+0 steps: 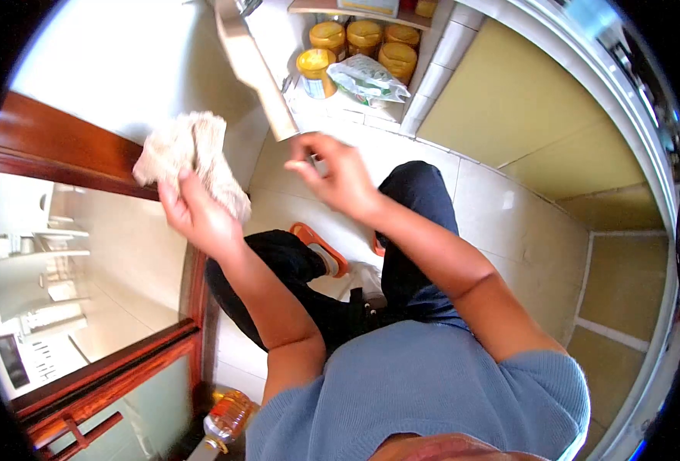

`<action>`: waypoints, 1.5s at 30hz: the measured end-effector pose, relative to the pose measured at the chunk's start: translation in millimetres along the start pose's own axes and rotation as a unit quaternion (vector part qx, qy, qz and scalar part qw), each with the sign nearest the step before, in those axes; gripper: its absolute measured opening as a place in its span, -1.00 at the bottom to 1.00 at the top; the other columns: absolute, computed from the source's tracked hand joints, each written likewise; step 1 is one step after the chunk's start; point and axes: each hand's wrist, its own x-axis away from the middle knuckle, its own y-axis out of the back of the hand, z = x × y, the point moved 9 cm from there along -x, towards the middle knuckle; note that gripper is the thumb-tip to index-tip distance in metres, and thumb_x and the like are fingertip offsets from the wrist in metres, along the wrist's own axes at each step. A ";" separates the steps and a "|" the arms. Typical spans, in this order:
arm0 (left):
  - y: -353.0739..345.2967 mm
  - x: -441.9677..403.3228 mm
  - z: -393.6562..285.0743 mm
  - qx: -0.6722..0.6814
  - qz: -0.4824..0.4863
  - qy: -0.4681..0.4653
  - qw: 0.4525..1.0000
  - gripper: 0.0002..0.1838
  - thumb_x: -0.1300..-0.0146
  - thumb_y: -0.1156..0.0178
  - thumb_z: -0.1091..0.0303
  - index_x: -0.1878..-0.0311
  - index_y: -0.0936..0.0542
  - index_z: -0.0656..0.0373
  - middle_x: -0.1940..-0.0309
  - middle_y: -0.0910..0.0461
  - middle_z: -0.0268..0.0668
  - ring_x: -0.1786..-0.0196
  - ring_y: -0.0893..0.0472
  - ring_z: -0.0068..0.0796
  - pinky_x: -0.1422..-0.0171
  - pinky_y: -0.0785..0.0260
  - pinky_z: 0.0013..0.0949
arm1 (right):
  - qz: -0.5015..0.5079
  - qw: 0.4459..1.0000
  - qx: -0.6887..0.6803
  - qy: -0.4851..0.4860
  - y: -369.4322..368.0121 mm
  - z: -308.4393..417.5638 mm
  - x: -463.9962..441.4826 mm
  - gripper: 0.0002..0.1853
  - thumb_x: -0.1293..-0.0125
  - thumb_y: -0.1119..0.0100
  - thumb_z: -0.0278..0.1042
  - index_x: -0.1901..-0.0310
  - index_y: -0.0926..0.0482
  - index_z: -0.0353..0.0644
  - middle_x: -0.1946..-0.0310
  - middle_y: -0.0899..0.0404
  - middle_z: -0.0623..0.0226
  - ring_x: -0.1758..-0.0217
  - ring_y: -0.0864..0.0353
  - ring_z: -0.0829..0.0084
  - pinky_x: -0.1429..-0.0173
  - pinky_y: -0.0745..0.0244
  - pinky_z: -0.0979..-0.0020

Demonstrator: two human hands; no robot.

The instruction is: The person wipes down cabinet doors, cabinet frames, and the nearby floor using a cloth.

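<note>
On the light-tiled floor (482,203) of a narrow space, a person in a blue short-sleeved top (432,369) and dark trousers (424,203) is seen from above, knees bent and apart, with an orange slipper (338,266) showing between the legs. The left hand (198,219) is out to the left, gripping a bunched beige cloth (215,165) between thumb and fingers; the cloth spreads above and beyond the hand, in front of a reddish-brown wooden frame (63,142) with glass panes. The right hand (340,177) is raised ahead of the knees, its fingers curled and slightly blurred, just beside the lower end of a pale panel's beige edge (259,77); whether it touches that edge cannot be told. The panel slants down from the top and stands between the cloth and a low cupboard space with a white tiled base (344,109). In there, jars with yellow lids (364,33) are grouped closely beneath a shelf (355,9), and a crumpled plastic bag (370,79) lies in front of them, partly hiding some. To the right, large yellowish panels (516,100) line the side, well apart from both hands. At lower left, near the person's left elbow, is a clear bottle of amber liquid (228,415), partly hidden by the body.
</note>
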 end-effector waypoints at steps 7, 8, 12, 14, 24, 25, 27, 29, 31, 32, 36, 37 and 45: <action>-3.3 32.8 -87.3 -0.066 -0.055 -0.076 0.993 -0.83 -0.30 -0.06 0.43 0.20 -0.40 0.38 0.31 -0.50 -0.23 0.29 -0.46 -0.51 0.19 -0.39 -0.42 | 0.132 0.988 -0.069 0.051 -60.9 25.9 0.5 -0.66 -0.20 -0.14 -0.43 -0.03 -0.48 -0.24 0.14 -0.60 0.08 0.07 -0.62 0.15 -0.03 -0.48 0.28; -4.0 35.5 -89.6 -0.064 -0.053 -0.081 0.993 -0.83 -0.30 -0.06 0.43 0.20 -0.40 0.38 0.31 -0.50 -0.23 0.29 -0.46 -0.51 0.19 -0.39 -0.42 | 0.129 0.988 -0.069 0.055 -61.0 27.9 0.6 -0.66 -0.20 -0.14 -0.43 -0.03 -0.48 -0.24 0.14 -0.60 0.08 0.07 -0.62 0.15 -0.03 -0.48 0.28; -20.7 40.2 -79.2 -0.124 0.028 -0.069 0.989 -0.88 -0.33 -0.04 0.45 0.20 -0.44 0.33 0.32 -0.52 -0.28 0.27 -0.43 -0.58 0.15 -0.35 -0.47 | 0.266 0.933 -0.228 -0.079 -88.3 8.6 14.9 -0.42 -0.37 0.01 -0.04 -0.34 -0.23 -0.11 -0.15 -0.44 0.04 -0.21 -0.45 0.23 -0.21 -0.36 0.26; -33.6 41.0 -65.5 -0.127 0.083 -0.062 0.987 -0.89 -0.32 -0.04 0.46 0.21 -0.43 0.33 0.33 -0.50 -0.30 0.26 -0.41 -0.59 0.14 -0.33 -0.47 | 0.301 0.840 -0.375 -0.251 -78.4 6.4 33.5 -0.20 -0.33 0.28 0.37 -0.43 -0.02 -0.01 -0.36 -0.15 0.06 -0.37 -0.21 0.13 -0.27 -0.24 0.01; -109.4 87.7 6.5 -0.215 0.374 -0.093 0.897 -0.70 -0.20 0.07 0.63 0.00 -0.47 0.35 0.10 -0.52 -0.24 0.05 -0.51 -0.50 -0.07 -0.34 -0.43 | 0.204 0.648 -0.636 -0.368 -40.9 -43.3 55.4 -0.30 -0.22 0.01 0.35 -0.21 -0.34 -0.04 -0.10 -0.50 0.26 -0.07 -0.54 0.28 -0.12 -0.47 0.09; -114.7 93.1 11.9 -0.201 0.397 -0.041 0.895 -0.70 -0.18 0.06 0.64 0.00 -0.47 0.36 0.10 -0.52 -0.24 0.03 -0.51 -0.49 -0.09 -0.34 -0.43 | 0.172 0.662 -0.644 -0.342 -30.8 -55.9 49.4 -0.40 -0.24 -0.07 0.18 -0.19 -0.36 -0.03 -0.08 -0.51 0.28 -0.08 -0.54 0.30 -0.12 -0.47 0.11; -122.3 97.6 34.1 -0.173 0.414 0.015 0.894 -0.71 -0.10 -0.05 0.61 0.06 -0.49 0.36 0.13 -0.52 -0.08 0.10 -0.57 -0.23 -0.04 -0.37 -0.33 | 0.099 0.696 -0.639 -0.312 -7.6 -76.7 40.0 -0.55 -0.24 -0.16 -0.13 -0.15 -0.40 -0.04 -0.01 -0.55 0.32 -0.06 -0.56 0.34 -0.09 -0.51 0.16; -126.6 96.6 39.3 -0.200 0.418 -0.010 0.886 -0.70 -0.13 -0.09 0.56 0.03 -0.49 0.35 0.08 -0.54 -0.06 0.03 -0.57 -0.22 -0.09 -0.36 -0.32 | 0.056 0.699 -0.641 -0.313 10.6 -92.3 32.3 -0.62 -0.25 -0.14 -0.33 -0.12 -0.41 -0.07 0.03 -0.57 0.34 -0.02 -0.58 0.35 -0.07 -0.53 0.17; -121.4 91.1 65.1 -0.156 0.397 0.073 0.901 -0.68 -0.20 -0.12 0.49 -0.05 -0.49 0.30 0.03 -0.54 -0.10 -0.04 -0.54 -0.24 -0.16 -0.32 -0.31 | 0.023 0.709 -0.626 -0.323 23.7 -101.5 30.3 -0.55 -0.26 -0.13 -0.31 -0.18 -0.33 -0.04 -0.04 -0.52 0.32 -0.08 -0.55 0.32 -0.11 -0.50 0.13; -119.9 86.0 67.8 -0.159 0.392 0.073 0.903 -0.68 -0.20 -0.12 0.49 -0.05 -0.49 0.30 0.03 -0.54 -0.10 -0.04 -0.54 -0.24 -0.16 -0.32 -0.31 | 0.005 0.709 -0.623 -0.331 26.8 -107.1 29.1 -0.52 -0.26 -0.13 -0.30 -0.20 -0.29 -0.02 -0.07 -0.49 0.31 -0.09 -0.54 0.31 -0.10 -0.50 0.12; -97.2 51.2 92.6 -0.200 0.305 0.083 0.927 -0.66 -0.30 -0.07 0.48 -0.14 -0.44 0.30 -0.07 -0.49 -0.21 -0.15 -0.46 -0.41 -0.23 -0.29 -0.40 | 0.024 0.708 -0.620 -0.338 16.5 -131.2 19.9 -0.51 -0.31 -0.08 -0.26 -0.25 -0.24 0.00 -0.14 -0.43 0.27 -0.20 -0.45 0.24 -0.22 -0.38 0.00; -88.3 38.4 96.7 -0.185 0.261 0.096 0.943 -0.66 -0.30 -0.06 0.49 -0.14 -0.43 0.28 -0.07 -0.48 -0.22 -0.15 -0.46 -0.41 -0.24 -0.28 -0.40 | 0.018 0.705 -0.616 -0.351 11.0 -133.4 18.7 -0.50 -0.31 -0.08 -0.24 -0.26 -0.23 0.00 -0.14 -0.43 0.28 -0.20 -0.44 0.24 -0.23 -0.36 0.00; -31.1 -41.2 93.3 -0.221 0.068 -0.031 0.972 -0.61 -0.26 -0.05 0.52 -0.18 -0.41 0.23 -0.13 -0.43 -0.17 -0.18 -0.42 -0.32 -0.26 -0.25 -0.30 | 0.029 0.739 -0.540 -0.402 -12.3 -158.1 22.6 -0.48 -0.27 -0.18 -0.24 -0.25 -0.30 0.00 -0.10 -0.48 0.38 -0.18 -0.47 0.34 -0.23 -0.38 0.15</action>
